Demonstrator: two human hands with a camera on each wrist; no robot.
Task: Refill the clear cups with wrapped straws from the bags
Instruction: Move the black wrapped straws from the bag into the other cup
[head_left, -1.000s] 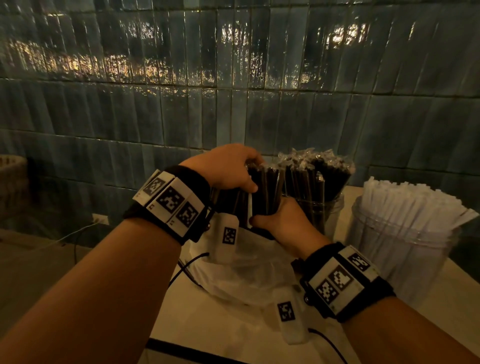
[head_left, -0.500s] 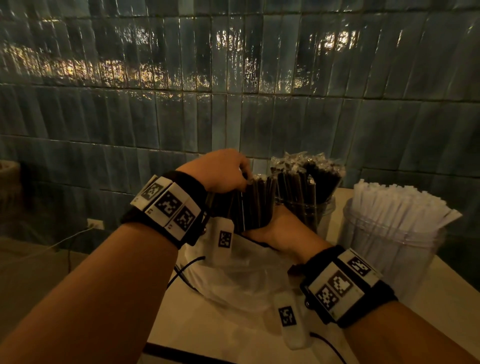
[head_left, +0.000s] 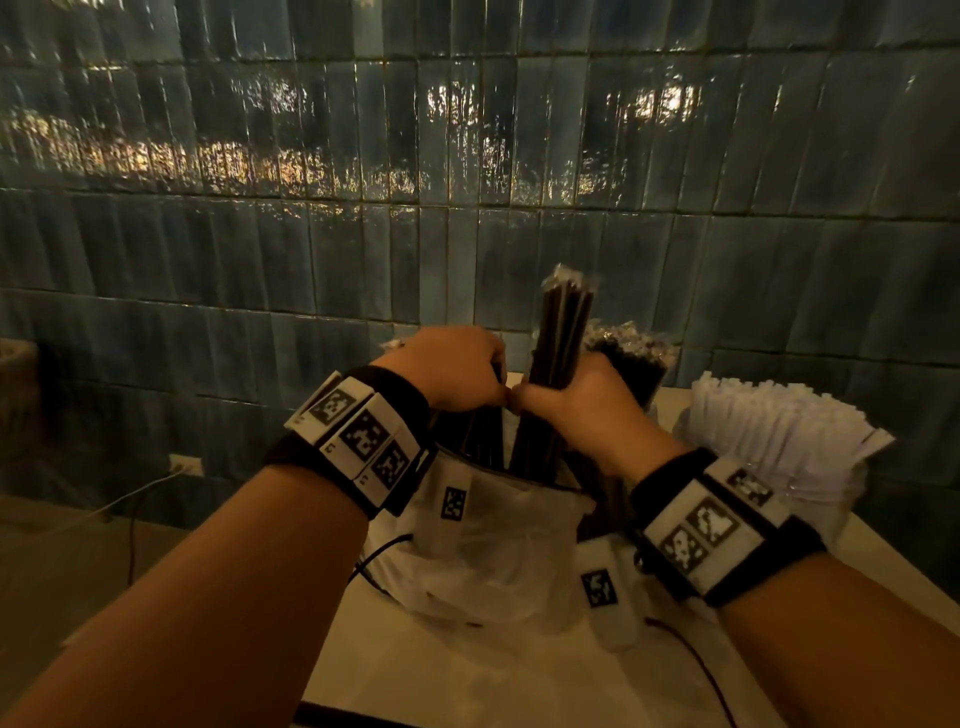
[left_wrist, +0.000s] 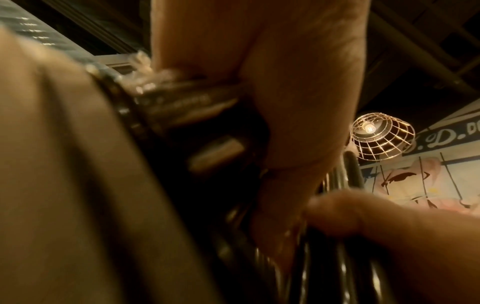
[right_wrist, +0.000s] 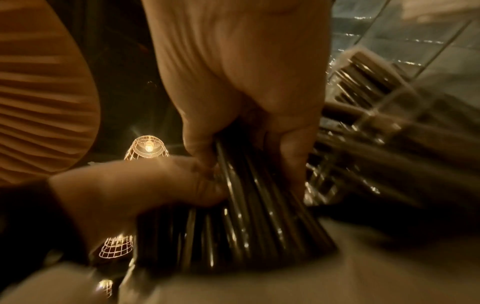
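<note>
The right hand (head_left: 587, 400) is clenched round a bundle of black wrapped straws (head_left: 563, 332), upright above the plastic bag (head_left: 498, 540). The left hand (head_left: 452, 371), touching it at nine o'clock, grips the straws left in the bag. Better to lift straight, then tilt toward the clear cup (head_left: 631, 364) at two o'clock. Those crinkly, glossy sleeves look slippery; the bag is thin and limp.

Glossy blue-grey tiled wall (head_left: 363, 208) behind pale table (head_left: 467, 675). Wall socket (head_left: 185, 464) low left, cable (head_left: 104, 514) trailing. Wire-cage pendant lamp (left_wrist: 381, 136) lit overhead.
</note>
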